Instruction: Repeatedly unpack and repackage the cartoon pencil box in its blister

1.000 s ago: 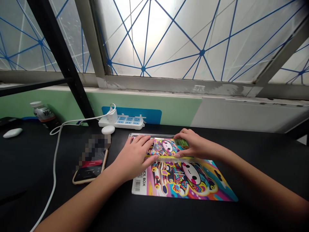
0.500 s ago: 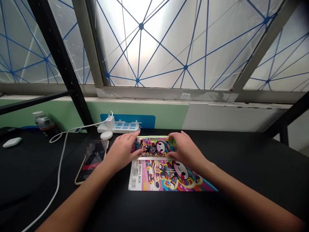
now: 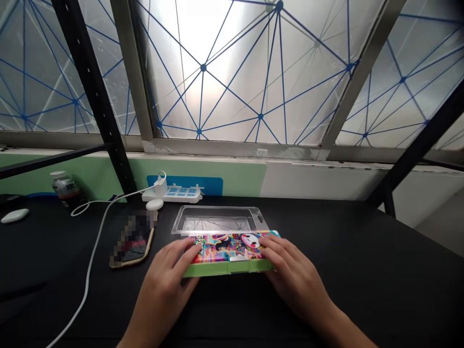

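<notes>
A pencil box (image 3: 228, 247) with a bright cartoon lid and light green sides is held level between both hands, over the near part of the black desk. My left hand (image 3: 168, 270) grips its left end, fingers on the lid and thumb low at the front. On the right end, my right hand (image 3: 293, 268) has its fingers over the lid, with the thumb mostly hidden below. Just behind the box lies a clear plastic blister tray (image 3: 217, 220), its hollow side up and a hang hole at its right end.
A phone (image 3: 134, 241) lies to the left, beside a white cable (image 3: 96, 246). Behind it are a round white object (image 3: 154, 204) and a power strip (image 3: 177, 193). A dark bottle (image 3: 67, 188) and a white mouse-like object (image 3: 14, 216) are farther left. Black posts (image 3: 87, 72) frame the desk.
The pencil box has come out of its clear packaging and moved toward me in both hands. The clear tray now lies behind it, and the printed card is no longer visible.
</notes>
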Demonstrator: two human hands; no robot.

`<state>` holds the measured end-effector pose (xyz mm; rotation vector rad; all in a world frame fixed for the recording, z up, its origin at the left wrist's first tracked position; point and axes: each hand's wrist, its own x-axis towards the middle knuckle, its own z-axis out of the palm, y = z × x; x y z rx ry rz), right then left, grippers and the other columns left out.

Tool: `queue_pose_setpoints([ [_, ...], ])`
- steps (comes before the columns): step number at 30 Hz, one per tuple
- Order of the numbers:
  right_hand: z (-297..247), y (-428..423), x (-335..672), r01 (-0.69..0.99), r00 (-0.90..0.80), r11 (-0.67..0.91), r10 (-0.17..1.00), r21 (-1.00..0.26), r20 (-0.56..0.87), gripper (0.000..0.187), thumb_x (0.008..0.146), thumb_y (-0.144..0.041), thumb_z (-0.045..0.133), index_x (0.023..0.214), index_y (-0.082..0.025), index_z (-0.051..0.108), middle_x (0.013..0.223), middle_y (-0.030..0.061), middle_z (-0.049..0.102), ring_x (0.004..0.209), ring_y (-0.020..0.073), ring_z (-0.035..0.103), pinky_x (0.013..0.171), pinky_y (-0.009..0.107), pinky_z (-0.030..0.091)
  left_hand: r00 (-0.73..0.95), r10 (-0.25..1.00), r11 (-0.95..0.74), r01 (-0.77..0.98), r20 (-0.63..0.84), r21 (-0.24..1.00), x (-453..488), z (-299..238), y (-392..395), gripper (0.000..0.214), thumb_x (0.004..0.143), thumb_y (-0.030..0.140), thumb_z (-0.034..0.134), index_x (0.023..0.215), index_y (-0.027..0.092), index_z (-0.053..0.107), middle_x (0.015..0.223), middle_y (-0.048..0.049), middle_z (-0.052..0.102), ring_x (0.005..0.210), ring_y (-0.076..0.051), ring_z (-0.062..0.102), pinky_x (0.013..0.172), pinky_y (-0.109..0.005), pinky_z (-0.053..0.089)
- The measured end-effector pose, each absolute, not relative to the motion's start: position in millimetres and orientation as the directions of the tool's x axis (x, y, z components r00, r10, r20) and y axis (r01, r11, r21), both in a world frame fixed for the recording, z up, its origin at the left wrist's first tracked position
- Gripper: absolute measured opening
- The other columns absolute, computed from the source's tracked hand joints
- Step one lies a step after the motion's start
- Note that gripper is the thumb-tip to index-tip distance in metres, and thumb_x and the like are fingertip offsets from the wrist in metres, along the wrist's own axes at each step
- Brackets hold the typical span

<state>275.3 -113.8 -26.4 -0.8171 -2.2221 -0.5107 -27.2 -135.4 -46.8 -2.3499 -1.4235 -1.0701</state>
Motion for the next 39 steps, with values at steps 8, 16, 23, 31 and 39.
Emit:
queue_pose_setpoints([
  [8, -52, -142, 270, 0.737, -0.427, 0.629, 0.718, -0.249, 0.550, 0.049, 0.086, -0.005, 0.049, 0.132, -0.021, 0.056, 0.137, 0.0102, 0.062, 0.132, 0.0261, 0.053, 0.109, 0.051, 0.047, 0.226, 0.894, -0.366, 0.866, 0.386, 0.341, -20, -72, -161, 0.069, 0.093, 0.047, 0.058, 0.152, 0.031, 0.027, 0.159, -0.0130, 0.036, 0.138, -0.034, 0.045, 0.107, -0.052, 0.045],
  [16, -56, -146, 285, 0.684, -0.285, 0.426, 0.903, -0.593, 0.321, 0.055, 0.086, -0.027, 0.067, 0.139, -0.032, 0.054, 0.163, 0.0047, 0.029, 0.148, 0.0308, 0.027, 0.119, 0.051, 0.030, 0.208, 0.940, -0.302, 0.876, 0.269, 0.376, -20, -70, -160, 0.060, 0.101, 0.046, 0.040, 0.156, 0.030, 0.020, 0.161, -0.0073, 0.033, 0.145, -0.027, 0.035, 0.117, -0.053, 0.032],
  [23, -58, -129, 295, 0.642, -0.158, 0.287, 0.957, -0.711, 0.244, 0.057, 0.081, -0.031, 0.070, 0.137, -0.031, 0.059, 0.148, 0.0040, 0.053, 0.141, 0.0312, 0.042, 0.118, 0.051, 0.033, 0.132, 0.965, -0.223, 0.867, 0.227, 0.446, -20, -69, -155, 0.061, 0.100, 0.041, 0.042, 0.157, 0.031, 0.022, 0.153, -0.0053, 0.047, 0.140, -0.030, 0.044, 0.112, -0.049, 0.039],
  [31, -28, -113, 305, 0.690, -0.189, 0.235, 0.971, -0.684, 0.144, 0.050, 0.074, -0.044, 0.079, 0.122, -0.034, 0.070, 0.130, 0.0047, 0.067, 0.119, 0.0313, 0.062, 0.103, 0.042, 0.049, 0.136, 0.956, -0.250, 0.843, 0.260, 0.477, -22, -74, -153, 0.073, 0.100, 0.038, 0.042, 0.159, 0.036, -0.002, 0.154, -0.0055, 0.044, 0.135, -0.028, 0.051, 0.109, -0.049, 0.043],
  [39, -12, -66, 299, 0.737, -0.030, 0.153, 0.981, -0.658, 0.194, 0.040, 0.092, -0.054, 0.055, 0.118, -0.025, 0.060, 0.080, 0.0024, 0.074, 0.064, 0.0218, 0.067, 0.056, 0.031, 0.051, 0.085, 0.961, -0.217, 0.821, 0.263, 0.527, -21, -70, -154, 0.078, 0.100, 0.044, 0.041, 0.157, 0.034, -0.011, 0.146, -0.0050, 0.055, 0.132, -0.030, 0.054, 0.102, -0.049, 0.049],
])
